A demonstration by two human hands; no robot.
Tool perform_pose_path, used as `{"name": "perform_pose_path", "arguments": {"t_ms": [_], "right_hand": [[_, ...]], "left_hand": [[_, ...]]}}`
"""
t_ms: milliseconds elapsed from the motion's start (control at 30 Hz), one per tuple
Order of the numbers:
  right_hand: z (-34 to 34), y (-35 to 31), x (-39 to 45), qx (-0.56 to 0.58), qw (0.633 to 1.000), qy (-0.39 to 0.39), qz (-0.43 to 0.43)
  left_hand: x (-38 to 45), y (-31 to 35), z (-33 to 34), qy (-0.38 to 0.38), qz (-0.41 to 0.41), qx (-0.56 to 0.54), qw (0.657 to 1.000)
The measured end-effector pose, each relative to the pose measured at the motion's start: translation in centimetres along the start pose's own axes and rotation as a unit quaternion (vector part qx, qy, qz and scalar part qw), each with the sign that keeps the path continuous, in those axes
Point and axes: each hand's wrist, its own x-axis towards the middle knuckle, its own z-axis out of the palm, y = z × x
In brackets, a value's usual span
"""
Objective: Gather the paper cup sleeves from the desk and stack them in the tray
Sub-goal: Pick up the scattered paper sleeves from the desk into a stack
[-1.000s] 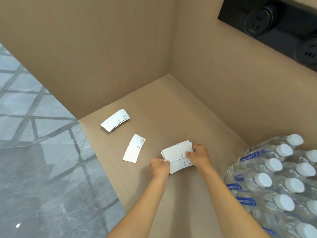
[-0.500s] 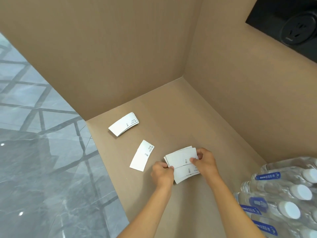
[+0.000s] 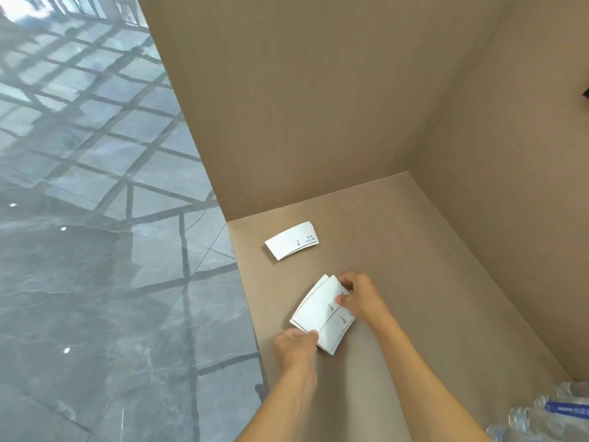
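Observation:
A small stack of flat white paper cup sleeves (image 3: 318, 309) lies on the tan desk (image 3: 398, 282) near its left edge. My left hand (image 3: 294, 346) pinches the stack's near corner and my right hand (image 3: 358, 296) grips its far right edge. One more white sleeve (image 3: 291, 240) lies alone farther back on the desk, close to the wall. No tray is in view.
Tan panel walls (image 3: 318, 106) close the desk at the back and right. The desk's left edge drops to a grey marble floor (image 3: 95, 250). A shrink-wrapped pack of water bottles (image 3: 548, 416) sits at the bottom right corner.
The stack has shifted left over the spot where the middle loose sleeve lay; that sleeve no longer shows on its own. The camera has swung left, pushing the bottles and sockets out of view.

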Motion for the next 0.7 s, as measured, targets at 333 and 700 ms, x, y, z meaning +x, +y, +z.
{"name": "perform_pose_path", "arguments": {"t_ms": [333, 700], "right_hand": [[1.6, -0.4, 1.4, -0.046, 0.998, -0.018, 0.042], [-1.6, 2.0, -4.8, 0.164, 0.980, 0.035, 0.109]], "left_hand": [[0.6, 0.3, -0.3, 0.019, -0.024, -0.042, 0.999], [-0.5, 0.3, -2.0, -0.132, 0.050, 0.067, 0.988]]}}
